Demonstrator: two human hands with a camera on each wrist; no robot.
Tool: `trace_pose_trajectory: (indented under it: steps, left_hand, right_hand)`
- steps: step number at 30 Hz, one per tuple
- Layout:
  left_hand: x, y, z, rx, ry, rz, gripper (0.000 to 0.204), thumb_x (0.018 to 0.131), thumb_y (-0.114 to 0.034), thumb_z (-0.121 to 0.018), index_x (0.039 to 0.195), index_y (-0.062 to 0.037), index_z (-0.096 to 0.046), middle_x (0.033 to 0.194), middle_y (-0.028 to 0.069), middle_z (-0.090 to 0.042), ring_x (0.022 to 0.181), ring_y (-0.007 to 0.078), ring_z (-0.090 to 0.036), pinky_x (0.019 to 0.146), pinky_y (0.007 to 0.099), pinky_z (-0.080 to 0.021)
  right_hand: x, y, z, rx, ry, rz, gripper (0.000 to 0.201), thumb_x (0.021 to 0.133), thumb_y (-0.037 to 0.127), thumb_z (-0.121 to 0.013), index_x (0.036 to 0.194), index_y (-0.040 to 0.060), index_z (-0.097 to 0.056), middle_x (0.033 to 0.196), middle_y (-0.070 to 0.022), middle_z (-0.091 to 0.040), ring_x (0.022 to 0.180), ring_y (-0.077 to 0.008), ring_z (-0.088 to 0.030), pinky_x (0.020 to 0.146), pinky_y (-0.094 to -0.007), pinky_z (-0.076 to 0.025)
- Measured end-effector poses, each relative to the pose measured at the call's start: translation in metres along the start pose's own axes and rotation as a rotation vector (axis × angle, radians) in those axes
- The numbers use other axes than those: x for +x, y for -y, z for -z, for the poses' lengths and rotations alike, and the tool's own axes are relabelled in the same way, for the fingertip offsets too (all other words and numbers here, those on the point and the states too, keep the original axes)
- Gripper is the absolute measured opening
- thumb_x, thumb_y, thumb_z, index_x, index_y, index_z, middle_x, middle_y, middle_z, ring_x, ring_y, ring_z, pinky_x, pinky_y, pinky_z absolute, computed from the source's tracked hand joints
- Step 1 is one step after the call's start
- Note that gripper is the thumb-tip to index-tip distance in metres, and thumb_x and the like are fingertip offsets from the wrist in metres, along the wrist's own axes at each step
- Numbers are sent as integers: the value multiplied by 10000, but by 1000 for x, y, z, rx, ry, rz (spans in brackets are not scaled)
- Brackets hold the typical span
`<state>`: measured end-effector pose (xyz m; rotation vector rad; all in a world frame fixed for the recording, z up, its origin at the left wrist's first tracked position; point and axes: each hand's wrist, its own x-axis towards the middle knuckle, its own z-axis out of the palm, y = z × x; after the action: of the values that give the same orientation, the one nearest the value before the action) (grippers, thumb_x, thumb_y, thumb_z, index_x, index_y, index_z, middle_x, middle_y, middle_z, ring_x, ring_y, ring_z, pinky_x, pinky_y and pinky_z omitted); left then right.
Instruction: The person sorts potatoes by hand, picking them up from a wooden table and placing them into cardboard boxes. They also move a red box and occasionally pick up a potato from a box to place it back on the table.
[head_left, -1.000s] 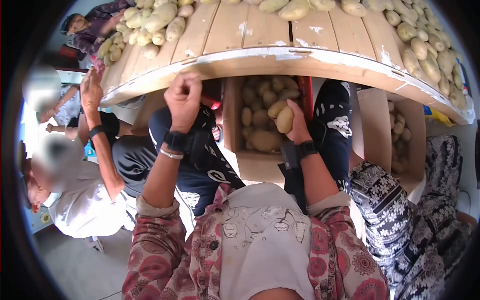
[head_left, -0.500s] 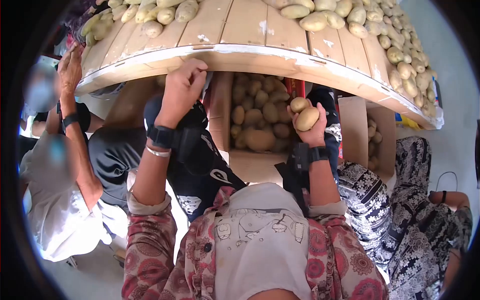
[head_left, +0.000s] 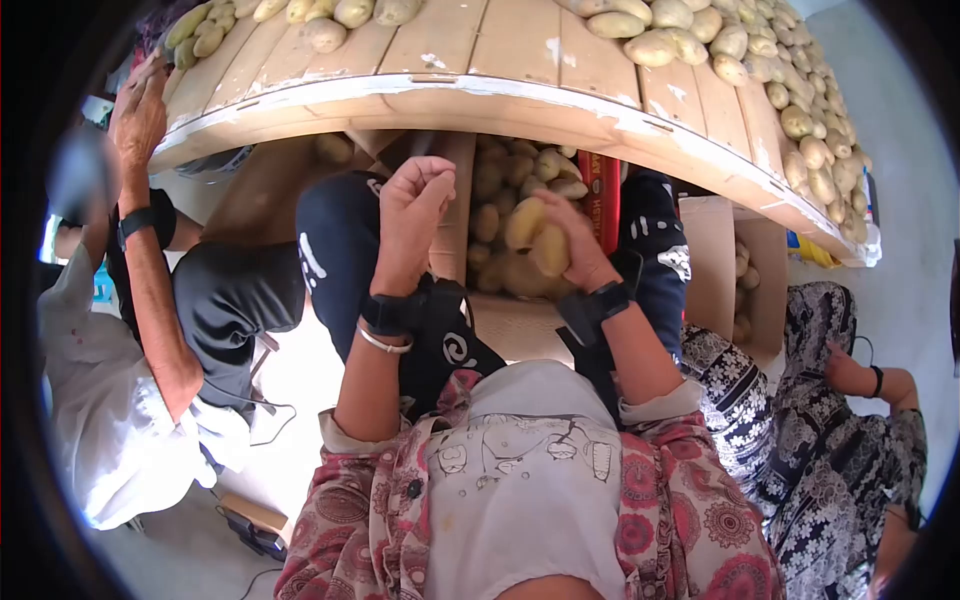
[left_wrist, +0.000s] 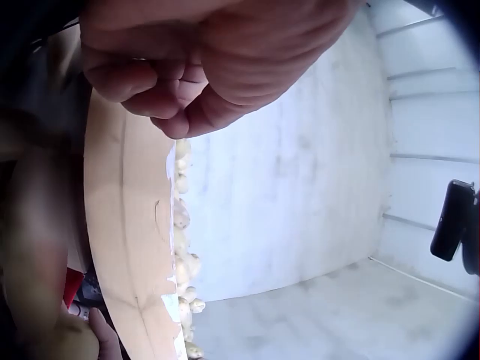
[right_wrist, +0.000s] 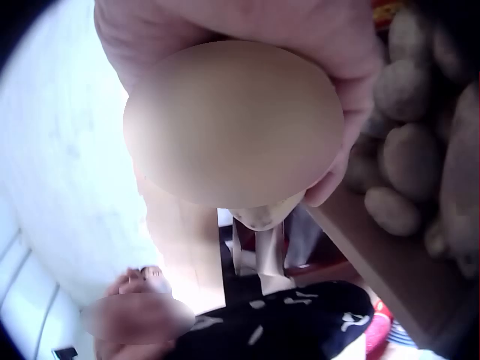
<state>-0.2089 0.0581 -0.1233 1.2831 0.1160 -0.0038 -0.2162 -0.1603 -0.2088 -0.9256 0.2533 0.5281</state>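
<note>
My right hand [head_left: 578, 245] grips two potatoes over the box between the knees. One potato [head_left: 524, 222] lies toward the fingertips and the other [head_left: 549, 250] against the palm side. Up close in the right wrist view, a large smooth potato [right_wrist: 232, 124] fills the palm, with the second potato [right_wrist: 262, 216] partly hidden behind it. My left hand [head_left: 410, 225] is raised beside the box's left wall. In the left wrist view its fingers [left_wrist: 161, 101] curl in toward the thumb, and nothing shows between them. Many potatoes [head_left: 487, 180] fill the cardboard box [head_left: 455, 215] below.
A table covered in cardboard [head_left: 420, 105] overhangs the box, with potato piles [head_left: 795, 120] along its far side. A red carton panel [head_left: 600, 200] borders the box. Another cardboard box [head_left: 708, 240] holds potatoes at right. People sit on both sides, one arm [head_left: 150, 280] reaching up at left.
The right hand, holding both potatoes, moved right and palm-up, then swung back left over the box and turned inward. The left hand lowered and shifted right, its fist loosening slightly.
</note>
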Motion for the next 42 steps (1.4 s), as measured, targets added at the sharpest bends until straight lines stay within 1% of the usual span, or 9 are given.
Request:
trace_pose_trajectory:
  steps: [6, 10, 19, 23, 29, 30, 34, 37, 42]
  left_hand:
    - [-9, 13, -9, -30, -7, 69, 48, 870, -60, -561, 894, -60, -603, 690, -48, -520, 568, 12, -413, 502, 156, -311]
    - [14, 18, -3, -77, -54, 103, 41, 865, -65, -568, 878, -71, -606, 697, -38, -542, 564, 19, -425, 503, 159, -327]
    - [27, 40, -11, 37, -55, 85, 55, 852, -85, -581, 893, -73, -615, 691, -26, -560, 562, 35, -463, 486, 177, -351]
    - [26, 49, -16, 94, -63, 68, 72, 845, -103, -597, 909, -73, -613, 687, -24, -550, 568, 35, -465, 483, 166, -339]
    - [27, 35, -27, -43, 49, 176, 97, 894, -132, -562, 966, -79, -600, 709, -45, -501, 610, 30, -442, 514, 163, -348]
    - [25, 24, -29, -73, 27, 180, 110, 897, -142, -559, 974, -74, -597, 729, -37, -498, 619, 41, -446, 522, 166, -351]
    - [35, -47, -26, -261, 52, 113, 106, 906, -178, -547, 936, -78, -566, 744, -14, -516, 635, 78, -481, 549, 198, -406]
    - [45, -140, -56, -239, 98, -129, 87, 888, -129, -557, 945, -66, -575, 736, -22, -521, 656, 72, -496, 560, 197, -406]
    - [65, -230, -103, 15, 171, -323, 61, 852, -108, -584, 898, -69, -593, 708, -13, -561, 606, 67, -515, 509, 194, -408]
  right_hand:
    - [-22, -45, -21, -943, -195, 83, 373, 843, 225, -603, 1167, 55, -533, 1074, -89, -584, 965, -227, -565, 840, -325, -461]
    - [-9, -51, 26, -83, -52, -172, 315, 840, 228, -611, 1081, 33, -557, 936, -64, -617, 879, -207, -587, 795, -325, -464]
    - [-16, 31, 77, 24, -415, 327, 253, 849, 144, -595, 1078, 45, -557, 882, -45, -614, 771, -165, -604, 700, -332, -512]
    - [2, 29, 90, -1163, -483, 574, 294, 820, 192, -591, 1097, 103, -545, 933, -165, -640, 898, -314, -630, 807, -397, -500]
    - [50, -18, 140, -1805, -510, 323, 425, 774, 70, -515, 1199, 75, -504, 1028, -249, -567, 979, -410, -577, 791, -485, -489]
    - [22, 5, 87, -1765, -798, 182, 457, 788, 72, -495, 1244, 85, -487, 1014, -243, -568, 971, -397, -583, 769, -484, -497]
    - [-13, 51, 7, -1451, -244, 465, 518, 756, 125, -659, 1235, 25, -491, 1115, -183, -565, 1042, -311, -563, 875, -426, -461]
    - [-38, 44, -83, -677, 613, 85, 430, 794, 61, -649, 1204, 31, -524, 1073, -44, -570, 816, -129, -599, 761, -290, -498]
    - [-65, 0, -209, -701, 1259, 64, 304, 821, 66, -612, 1101, -17, -530, 1016, -87, -595, 839, -94, -573, 720, -253, -468]
